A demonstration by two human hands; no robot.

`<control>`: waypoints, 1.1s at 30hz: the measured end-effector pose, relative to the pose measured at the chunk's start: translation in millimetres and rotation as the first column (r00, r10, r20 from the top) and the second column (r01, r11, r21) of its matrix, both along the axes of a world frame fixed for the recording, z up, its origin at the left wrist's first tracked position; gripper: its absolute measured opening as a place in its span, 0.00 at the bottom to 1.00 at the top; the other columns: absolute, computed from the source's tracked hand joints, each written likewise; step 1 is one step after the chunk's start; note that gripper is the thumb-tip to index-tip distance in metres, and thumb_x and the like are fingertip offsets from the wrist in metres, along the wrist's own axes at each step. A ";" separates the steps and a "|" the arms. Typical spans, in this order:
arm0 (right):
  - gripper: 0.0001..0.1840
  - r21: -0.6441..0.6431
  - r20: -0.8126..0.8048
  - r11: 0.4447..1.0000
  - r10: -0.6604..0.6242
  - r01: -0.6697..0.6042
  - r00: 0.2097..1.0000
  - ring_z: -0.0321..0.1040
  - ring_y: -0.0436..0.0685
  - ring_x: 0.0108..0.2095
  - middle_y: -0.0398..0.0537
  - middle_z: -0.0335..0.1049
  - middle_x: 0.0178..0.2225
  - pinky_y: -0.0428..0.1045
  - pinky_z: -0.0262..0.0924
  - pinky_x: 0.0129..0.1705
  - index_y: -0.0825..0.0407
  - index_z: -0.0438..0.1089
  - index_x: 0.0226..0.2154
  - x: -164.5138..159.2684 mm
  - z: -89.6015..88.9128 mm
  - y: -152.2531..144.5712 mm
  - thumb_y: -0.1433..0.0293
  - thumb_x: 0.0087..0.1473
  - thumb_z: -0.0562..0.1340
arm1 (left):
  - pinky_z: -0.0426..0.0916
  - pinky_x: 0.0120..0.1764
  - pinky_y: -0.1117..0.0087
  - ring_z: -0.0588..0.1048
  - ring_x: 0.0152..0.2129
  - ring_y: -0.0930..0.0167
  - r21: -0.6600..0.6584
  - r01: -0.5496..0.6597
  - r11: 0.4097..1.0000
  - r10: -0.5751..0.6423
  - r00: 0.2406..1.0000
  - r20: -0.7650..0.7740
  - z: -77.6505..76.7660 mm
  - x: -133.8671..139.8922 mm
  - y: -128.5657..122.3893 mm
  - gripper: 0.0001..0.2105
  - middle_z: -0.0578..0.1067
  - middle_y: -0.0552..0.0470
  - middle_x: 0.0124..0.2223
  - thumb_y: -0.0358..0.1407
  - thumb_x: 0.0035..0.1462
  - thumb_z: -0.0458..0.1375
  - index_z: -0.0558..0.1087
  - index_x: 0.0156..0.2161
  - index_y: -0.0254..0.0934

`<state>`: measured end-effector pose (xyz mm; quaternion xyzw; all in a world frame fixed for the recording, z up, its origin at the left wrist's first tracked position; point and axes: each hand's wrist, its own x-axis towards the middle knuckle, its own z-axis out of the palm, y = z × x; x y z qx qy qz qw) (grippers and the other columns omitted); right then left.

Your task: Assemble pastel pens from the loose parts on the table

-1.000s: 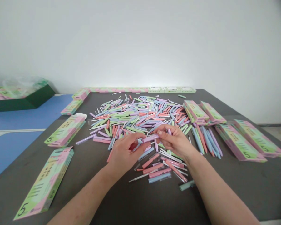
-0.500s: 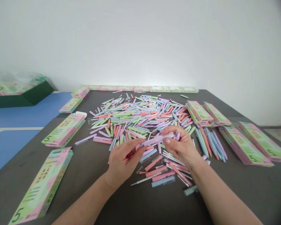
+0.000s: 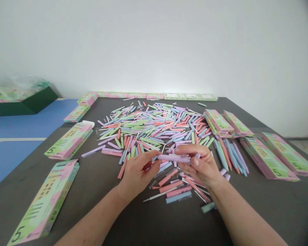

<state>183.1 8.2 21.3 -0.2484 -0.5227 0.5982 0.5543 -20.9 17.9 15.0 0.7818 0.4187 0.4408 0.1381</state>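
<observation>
A purple pen barrel (image 3: pixel 174 158) lies nearly level between my two hands, above the near side of a big heap of pen parts (image 3: pixel 154 126). My left hand (image 3: pixel 138 174) pinches its left end between thumb and fingers. At the other end, the fingers and thumb of my right hand (image 3: pixel 199 164) are closed round it. A small purple piece shows by the right thumb, partly hidden by the fingers. Just below my hands are loose pink barrels (image 3: pixel 179 193), a blue barrel (image 3: pixel 179 197) and white refills (image 3: pixel 159 196).
Printed cartons stand in stacks at the left (image 3: pixel 45 201) and right (image 3: pixel 272 159), with a row of boxes (image 3: pixel 137 95) along the table's back edge. Several assembled-looking pens (image 3: pixel 232 157) lie side by side at right. A dark green tray (image 3: pixel 38 100) sits on the blue surface (image 3: pixel 17 157).
The purple barrel has turned from a slant to almost level. My right hand has dropped slightly, and its fingers have shifted along the barrel's right end.
</observation>
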 end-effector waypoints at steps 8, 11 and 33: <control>0.13 -0.141 -0.049 0.990 -0.032 0.024 0.998 0.40 0.41 0.13 0.44 0.66 0.19 0.43 0.34 0.15 0.52 0.79 0.35 1.7 7.9 7.7 0.61 0.53 0.64 | 0.62 0.23 0.78 0.66 0.17 0.78 0.005 -0.015 1.000 0.015 0.999 -0.029 -2.3 -0.7 2.1 0.08 0.75 0.55 0.23 0.33 0.57 0.58 0.78 0.40 0.35; 0.16 -0.115 0.049 0.986 -0.115 0.120 0.992 0.41 0.42 0.13 0.41 0.62 0.16 0.43 0.34 0.15 0.53 0.78 0.34 2.0 4.2 11.9 0.57 0.50 0.67 | 0.60 0.23 0.77 0.64 0.17 0.78 -0.046 -0.006 0.999 0.006 1.000 0.005 0.1 1.3 0.4 0.07 0.73 0.56 0.23 0.32 0.56 0.59 0.78 0.39 0.35; 0.11 -0.330 0.023 0.939 -0.093 0.095 0.995 0.39 0.39 0.13 0.40 0.65 0.17 0.41 0.29 0.14 0.55 0.76 0.32 -0.5 -4.1 24.1 0.66 0.46 0.70 | 0.63 0.17 0.80 0.73 0.20 0.77 -0.378 0.833 0.403 -0.016 0.420 0.907 11.1 4.7 3.5 0.07 0.75 0.51 0.35 0.32 0.61 0.57 0.67 0.44 0.37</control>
